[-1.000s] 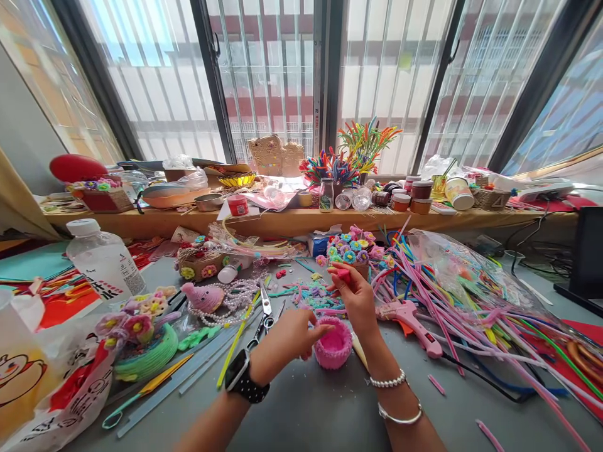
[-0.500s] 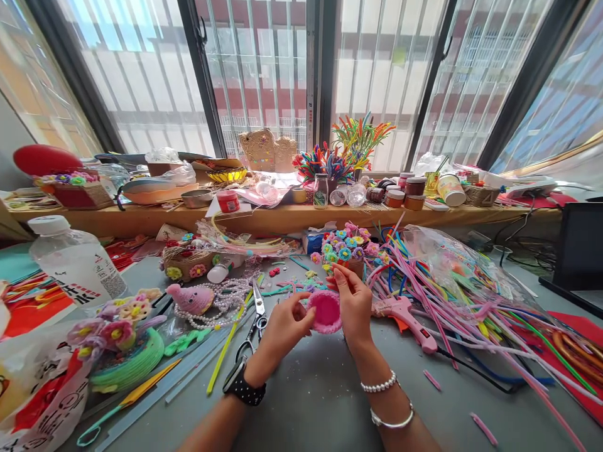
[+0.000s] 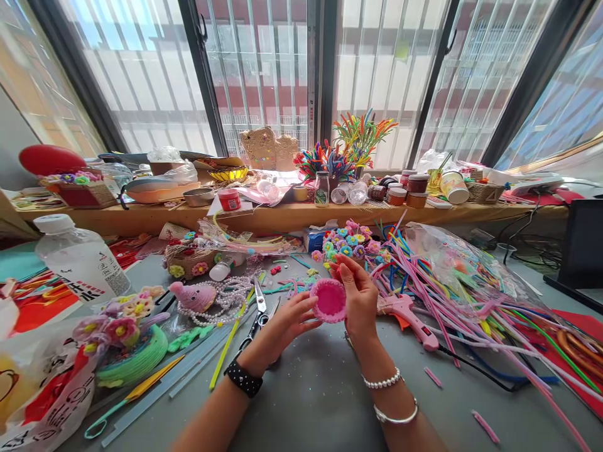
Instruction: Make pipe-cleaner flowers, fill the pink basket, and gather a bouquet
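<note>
A small round pink fuzzy bowl with a bumpy rim (image 3: 329, 301) is held over the grey table, its hollow facing me. My right hand (image 3: 360, 295) grips it from the right, thumb pointing up and fingers partly behind. At the bowl's left edge is my left hand (image 3: 294, 320), its fingers stretched out and apart, the fingertips at the rim. Just beyond the hands stands a pot of colourful fuzzy flowers (image 3: 346, 242). Scissors (image 3: 260, 301) lie left of my left hand. A pink glue gun (image 3: 409, 319) rests to the right of my right hand.
Pipe cleaners (image 3: 452, 295) are heaped on the right, under a plastic bag. Leftward lie a pink plush piece (image 3: 194, 296), strings of beads, clear glue sticks (image 3: 160, 383), a green flower basket (image 3: 136, 361) and a bottle (image 3: 80, 257). Jars (image 3: 417, 190) line the sill.
My left fingers have straightened; the thumb no longer presses on the bowl's rim. The bowl and both hands have shifted slightly right in view, along with the whole scene.
</note>
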### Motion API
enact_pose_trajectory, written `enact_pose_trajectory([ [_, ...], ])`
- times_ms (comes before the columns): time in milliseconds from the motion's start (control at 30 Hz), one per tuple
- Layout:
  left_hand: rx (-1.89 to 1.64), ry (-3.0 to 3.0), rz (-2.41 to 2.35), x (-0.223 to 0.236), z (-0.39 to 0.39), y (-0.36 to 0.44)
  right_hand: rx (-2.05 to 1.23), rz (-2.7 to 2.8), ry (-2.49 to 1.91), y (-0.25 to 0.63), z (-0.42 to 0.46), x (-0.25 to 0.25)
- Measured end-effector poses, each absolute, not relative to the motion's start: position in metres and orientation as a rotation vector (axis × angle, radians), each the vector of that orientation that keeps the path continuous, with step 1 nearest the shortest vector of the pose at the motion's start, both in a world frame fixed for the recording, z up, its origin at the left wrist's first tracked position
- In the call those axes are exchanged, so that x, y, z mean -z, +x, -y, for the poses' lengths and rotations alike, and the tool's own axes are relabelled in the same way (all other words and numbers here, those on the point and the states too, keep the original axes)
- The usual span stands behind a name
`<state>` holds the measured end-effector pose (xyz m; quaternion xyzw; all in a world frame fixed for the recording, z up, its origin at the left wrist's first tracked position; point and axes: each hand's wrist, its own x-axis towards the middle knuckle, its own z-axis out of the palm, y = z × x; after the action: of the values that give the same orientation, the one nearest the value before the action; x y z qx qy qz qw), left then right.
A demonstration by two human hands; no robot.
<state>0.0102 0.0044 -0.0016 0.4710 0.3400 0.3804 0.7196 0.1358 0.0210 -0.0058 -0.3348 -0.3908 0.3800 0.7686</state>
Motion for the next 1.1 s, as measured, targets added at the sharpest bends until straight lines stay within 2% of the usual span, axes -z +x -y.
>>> enact_pose_trajectory([
  [133,-0.882,1.005,-0.726,0.004,-0.006,0.014,-0.775,0.916,-0.719,0.135,-0.018,0.004],
  [333,-1.157,0.945,-0.762,0.008,-0.011,0.011,-0.687,1.056,-0.729,0.140,-0.014,-0.004],
  [533,-1.214,0.897,-0.783,0.009,-0.013,0.009,-0.601,1.162,-0.870,0.140,-0.011,-0.002],
  [867,-1.262,0.946,-0.741,0.012,-0.015,0.010,0.056,1.628,-1.165,0.135,-0.014,0.006],
  [1100,-1.254,1.032,-0.896,0.015,-0.017,0.015,0.201,1.736,-1.297,0.132,-0.011,0.007],
])
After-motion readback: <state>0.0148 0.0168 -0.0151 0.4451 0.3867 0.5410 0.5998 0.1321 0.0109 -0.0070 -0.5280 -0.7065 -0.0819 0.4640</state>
